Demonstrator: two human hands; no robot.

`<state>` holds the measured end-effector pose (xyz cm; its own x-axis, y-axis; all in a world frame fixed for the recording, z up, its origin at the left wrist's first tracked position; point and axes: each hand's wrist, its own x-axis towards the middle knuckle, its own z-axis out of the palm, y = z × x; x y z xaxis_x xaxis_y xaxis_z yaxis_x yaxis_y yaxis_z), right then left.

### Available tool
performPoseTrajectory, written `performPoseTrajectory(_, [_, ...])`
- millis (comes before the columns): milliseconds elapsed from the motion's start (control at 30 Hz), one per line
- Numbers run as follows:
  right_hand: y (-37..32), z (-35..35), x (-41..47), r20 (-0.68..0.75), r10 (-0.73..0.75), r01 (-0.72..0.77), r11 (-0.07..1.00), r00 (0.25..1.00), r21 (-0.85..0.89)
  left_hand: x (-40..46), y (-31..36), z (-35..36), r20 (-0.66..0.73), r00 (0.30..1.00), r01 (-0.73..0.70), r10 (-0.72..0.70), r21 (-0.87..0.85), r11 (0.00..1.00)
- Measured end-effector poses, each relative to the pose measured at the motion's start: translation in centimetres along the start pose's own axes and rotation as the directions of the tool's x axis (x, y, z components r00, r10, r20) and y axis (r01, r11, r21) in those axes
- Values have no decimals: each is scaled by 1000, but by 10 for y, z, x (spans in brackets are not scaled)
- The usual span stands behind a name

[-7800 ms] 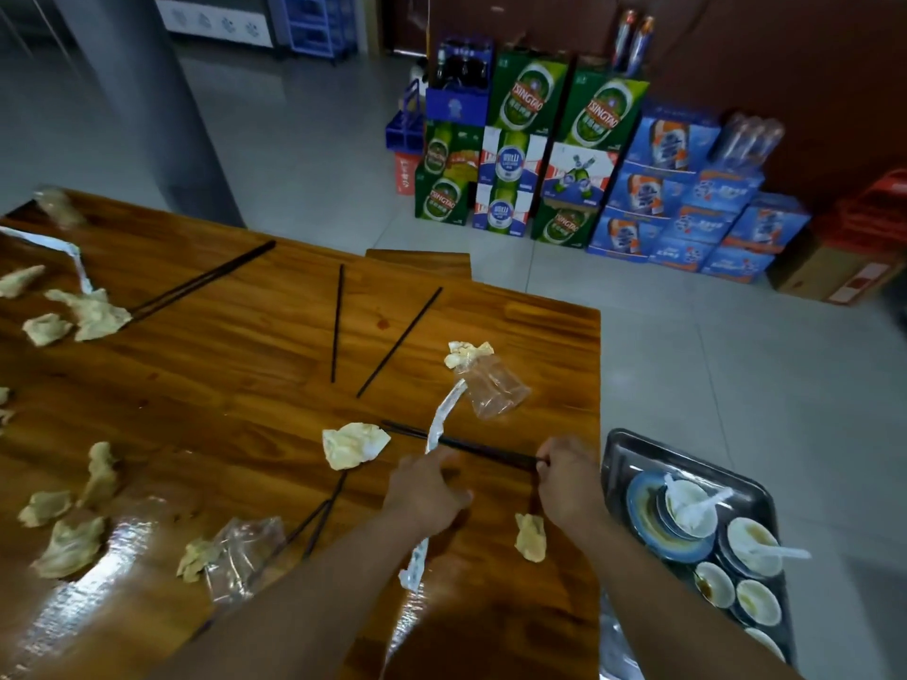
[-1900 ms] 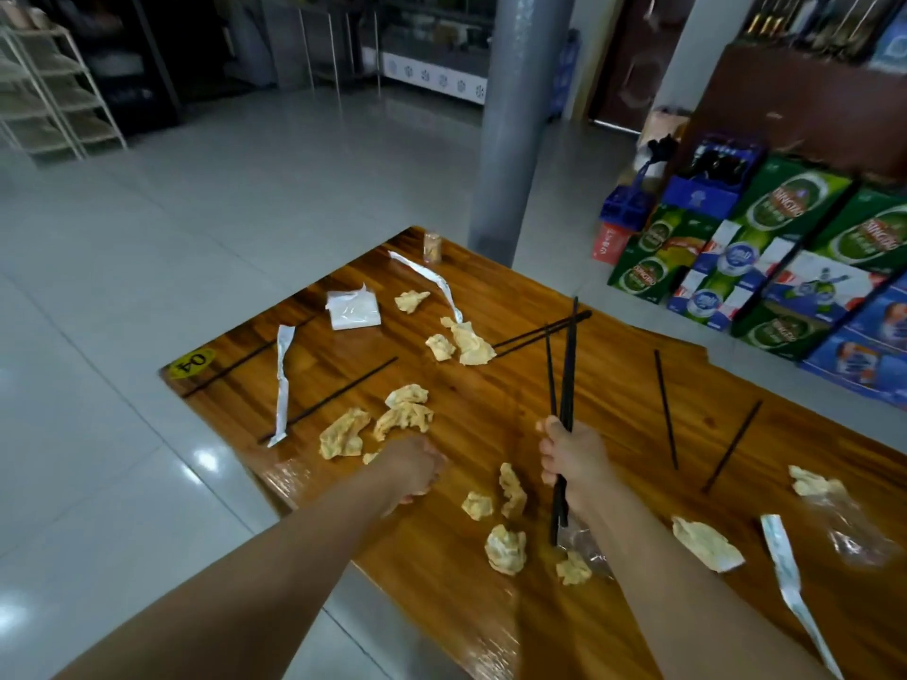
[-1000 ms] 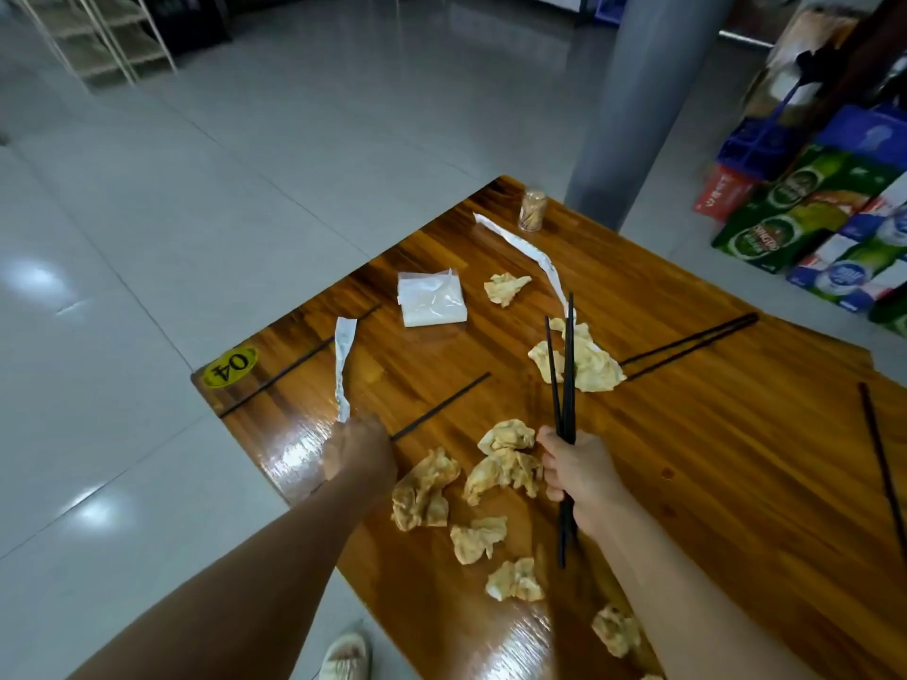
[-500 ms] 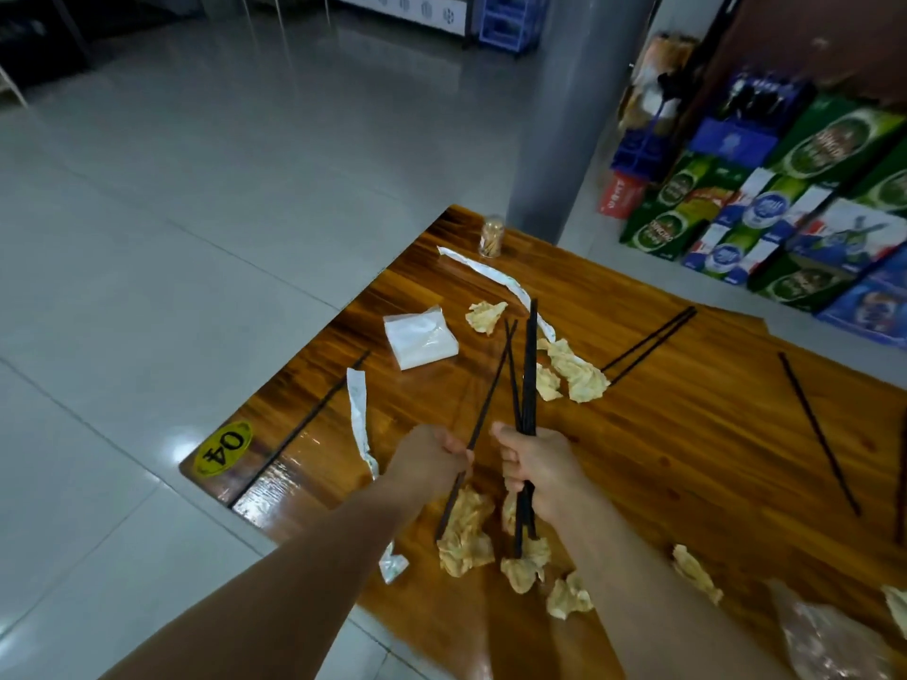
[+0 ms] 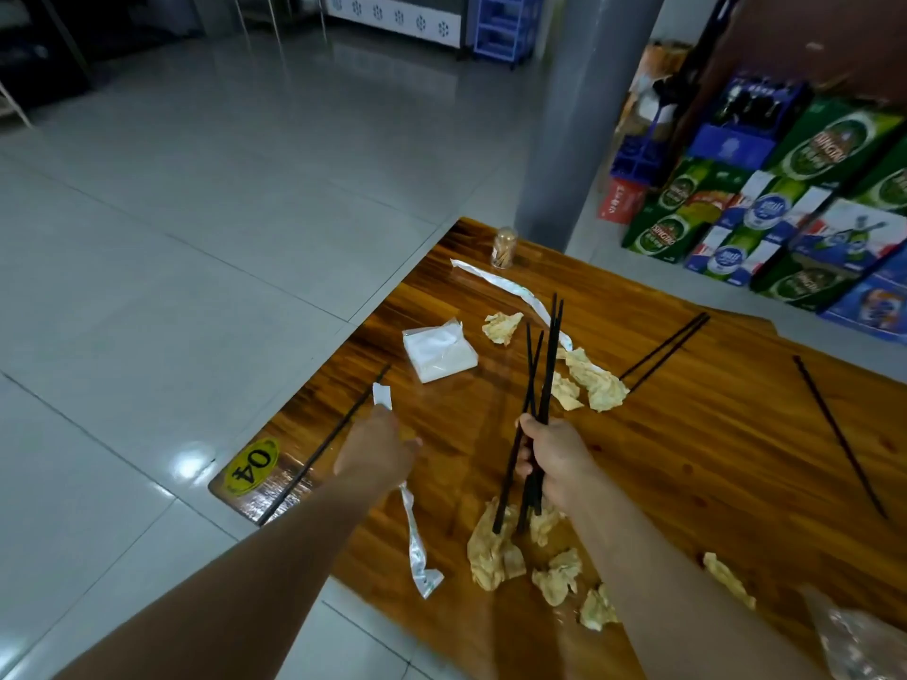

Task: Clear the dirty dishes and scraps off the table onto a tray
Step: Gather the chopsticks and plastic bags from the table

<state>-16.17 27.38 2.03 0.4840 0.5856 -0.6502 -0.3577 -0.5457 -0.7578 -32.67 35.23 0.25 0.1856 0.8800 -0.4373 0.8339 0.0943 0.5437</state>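
Right hand (image 5: pixel 557 461) grips black chopsticks (image 5: pixel 542 385), tips up. Left hand (image 5: pixel 378 451) over a white wrapper (image 5: pixel 414 537), near a lone chopstick (image 5: pixel 326 441). Crumpled napkins (image 5: pixel 495 549) litter the table (image 5: pixel 687 458).

- Crumpled napkins (image 5: pixel 495 549) crowding the surface (image 5: pixel 687 463) near edge.
- Tissue pack (image 5: pixel 439 353), toothpick jar (image 5: pixel 503 247) blocking far corner.
- Bare wood lying open right of the bundled chopsticks (image 5: pixel 542 385).

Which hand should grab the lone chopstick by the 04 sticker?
Left. The left hand hovers beside that chopstick; the right hand grips a bundle of chopsticks further away.
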Motion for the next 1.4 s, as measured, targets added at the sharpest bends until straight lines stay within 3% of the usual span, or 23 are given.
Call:
performPoseTrajectory(100, [7,8,10,-12,24,-24,998,1000,-52,12,-33,-8,-84,992,104,-93,136,985])
performPoseTrajectory(233, [15,13,16,-6,56,-55,995,998,83,22,-58,-12,-152,975,204,-164,310,929])
performPoseTrajectory(367, [20,11,20,-9,25,-24,995,1000,101,31,-69,-9,-163,963,262,-216,361,895])
performPoseTrajectory(567, [20,12,22,-10,-12,13,996,1000,86,41,-84,-4,-142,962,271,-234,379,885])
performPoseTrajectory(767, [19,21,18,5,-3,3,999,1000,51,35,-89,2,-107,987,154,-118,442,884])
performPoseTrajectory(967, [16,22,7,11,-18,17,998,1000,69,24,-84,-16,-122,982,172,-144,259,951])
performPoseTrajectory(1100, [8,22,-8,16,-41,40,999,999,34,14,-54,-34,-102,995,16,5,202,979])
performPoseTrajectory(1233, [-9,20,-21,18,-45,44,999,999,19,0,-12,-29,23,992,-129,128,53,990])
performPoseTrajectory(1400, [-27,8,-28,-20,-85,85,996,996,-9,-26,43,-20,279,940,-112,198,-295,949])
